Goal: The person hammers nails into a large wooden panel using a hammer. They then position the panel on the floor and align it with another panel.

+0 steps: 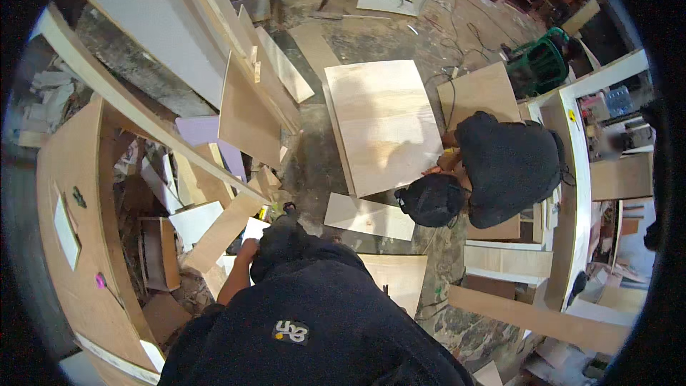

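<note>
My left hand (248, 249) is low at the left of my dark clothing, beside a small white piece (255, 229). It seems to touch the lower edge of that piece, but the fingers are too small and partly covered to read. Just past it, a yellow-green item (264, 212) of unclear kind lies by a wooden board (226, 232). My right hand does not show; my dark top (286, 293) fills the lower middle. Ahead lies a large pale wooden panel (382, 125), with a smaller plywood strip (369, 216) nearer me.
A co-worker in a black cap (432, 200) bends over the panel's right edge, hands at it. Wood offcuts and a cabinet-like carcass (78, 221) crowd the left. Boards lean behind them. A green crate (539, 64), cables (475, 46) and a long board (536, 318) are to the right.
</note>
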Tool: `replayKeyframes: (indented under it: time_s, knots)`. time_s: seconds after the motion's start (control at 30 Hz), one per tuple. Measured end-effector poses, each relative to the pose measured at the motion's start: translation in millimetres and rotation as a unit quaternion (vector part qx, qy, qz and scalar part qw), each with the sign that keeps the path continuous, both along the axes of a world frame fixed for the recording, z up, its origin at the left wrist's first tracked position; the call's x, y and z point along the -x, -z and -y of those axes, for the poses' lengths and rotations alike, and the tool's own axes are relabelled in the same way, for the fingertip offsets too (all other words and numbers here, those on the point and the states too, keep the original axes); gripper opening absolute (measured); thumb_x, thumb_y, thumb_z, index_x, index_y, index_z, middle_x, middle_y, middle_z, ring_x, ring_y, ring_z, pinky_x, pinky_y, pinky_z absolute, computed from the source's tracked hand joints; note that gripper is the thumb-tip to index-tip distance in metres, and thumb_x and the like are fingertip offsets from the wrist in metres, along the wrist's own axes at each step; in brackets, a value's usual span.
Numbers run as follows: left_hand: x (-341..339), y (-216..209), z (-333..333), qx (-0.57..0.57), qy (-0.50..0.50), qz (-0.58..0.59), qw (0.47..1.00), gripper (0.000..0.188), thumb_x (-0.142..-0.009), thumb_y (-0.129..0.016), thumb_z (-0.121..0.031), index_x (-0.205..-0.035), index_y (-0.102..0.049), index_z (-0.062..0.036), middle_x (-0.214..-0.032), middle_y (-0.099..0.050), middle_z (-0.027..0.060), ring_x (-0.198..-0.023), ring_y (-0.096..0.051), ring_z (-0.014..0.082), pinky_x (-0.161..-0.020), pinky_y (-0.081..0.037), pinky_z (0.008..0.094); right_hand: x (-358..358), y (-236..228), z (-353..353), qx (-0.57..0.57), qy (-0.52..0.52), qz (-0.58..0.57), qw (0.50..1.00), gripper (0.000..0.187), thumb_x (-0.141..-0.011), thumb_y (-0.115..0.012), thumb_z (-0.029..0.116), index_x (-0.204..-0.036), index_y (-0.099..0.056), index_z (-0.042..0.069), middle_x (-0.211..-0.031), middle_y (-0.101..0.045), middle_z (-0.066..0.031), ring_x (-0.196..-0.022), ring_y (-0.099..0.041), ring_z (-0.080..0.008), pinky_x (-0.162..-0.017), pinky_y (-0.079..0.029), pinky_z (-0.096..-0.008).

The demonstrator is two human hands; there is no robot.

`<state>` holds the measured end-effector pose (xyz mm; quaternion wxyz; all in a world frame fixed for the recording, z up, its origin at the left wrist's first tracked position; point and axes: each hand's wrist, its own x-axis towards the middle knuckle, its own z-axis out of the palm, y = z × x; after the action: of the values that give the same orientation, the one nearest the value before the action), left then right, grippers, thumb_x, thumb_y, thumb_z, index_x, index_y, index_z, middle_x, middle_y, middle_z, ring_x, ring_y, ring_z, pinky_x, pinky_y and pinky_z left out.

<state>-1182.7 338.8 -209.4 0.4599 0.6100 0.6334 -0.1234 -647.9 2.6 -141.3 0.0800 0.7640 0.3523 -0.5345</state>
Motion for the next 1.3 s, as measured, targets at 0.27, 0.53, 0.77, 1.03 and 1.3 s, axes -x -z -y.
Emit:
replayKeyframes:
  time_s: [0.27, 0.53, 0.77, 1.03, 1.3]
  knots:
    - [23.2, -34.7, -107.4, 0.036, -0.147, 0.045, 0.987, 0.043, -0.080, -0.066, -0.037, -0.077, -0.070, 0.0053, -0.070, -0.069, 0.0192, -0.068, -0.069, 0.0317, -0.066, -0.052, 0.0460, 76.6, -11.3, -76.6, -0.172, -0.126, 0.068, 0.975, 0.028, -0.085, -0.068, 0.012, -0.111, -0.074, 0.005, -0.086, -0.074, -0.0121, -0.073, -0.072, -0.0264, -0.066, -0.057, -0.0354]
    - [55.6, -36.1, -172.6, 0.179, -0.111, 0.098, 0.973, 0.042, -0.093, -0.057, -0.037, -0.100, -0.069, 0.0028, -0.080, -0.070, 0.0125, -0.068, -0.068, 0.0206, -0.061, -0.055, 0.0379, 160.6, -27.0, -188.0, -0.049, 0.321, 0.046, 0.945, 0.041, -0.081, -0.074, 0.031, -0.110, -0.073, 0.002, -0.084, -0.074, -0.0145, -0.080, -0.070, -0.0258, -0.076, -0.056, -0.0391]
    - [48.3, -1.6, -182.1, 0.070, 0.204, 0.130, 0.968, 0.030, -0.079, -0.069, -0.020, -0.106, -0.071, -0.0068, -0.098, -0.074, 0.0144, -0.094, -0.072, 0.0299, -0.084, -0.055, 0.0417, 169.2, -49.6, -167.1, -0.019, 0.298, 0.102, 0.949, 0.045, -0.080, -0.066, 0.039, -0.111, -0.074, 0.007, -0.105, -0.074, -0.0179, -0.101, -0.070, -0.0333, -0.090, -0.055, -0.0432]
    - [-35.0, -45.2, -205.4, 0.144, 0.253, 0.068, 0.954, 0.034, -0.084, -0.067, -0.026, -0.110, -0.068, -0.0029, -0.103, -0.071, 0.0187, -0.097, -0.070, 0.0337, -0.085, -0.054, 0.0452, 197.7, -5.0, -61.4, 0.068, 0.539, 0.039, 0.839, 0.037, -0.077, -0.069, 0.034, -0.095, -0.075, 0.002, -0.093, -0.074, -0.0197, -0.083, -0.073, -0.0322, -0.074, -0.057, -0.0470]
    - [-178.6, -74.8, -170.9, 0.156, 0.350, 0.036, 0.923, 0.041, -0.089, -0.066, -0.031, -0.114, -0.065, 0.0010, -0.108, -0.069, 0.0231, -0.100, -0.069, 0.0374, -0.086, -0.053, 0.0487, 273.6, 138.2, 101.9, 0.036, 0.433, -0.008, 0.901, 0.020, -0.087, -0.068, 0.027, -0.094, -0.077, 0.010, -0.087, -0.075, -0.0159, -0.065, -0.068, -0.0278, -0.062, -0.056, -0.0440]
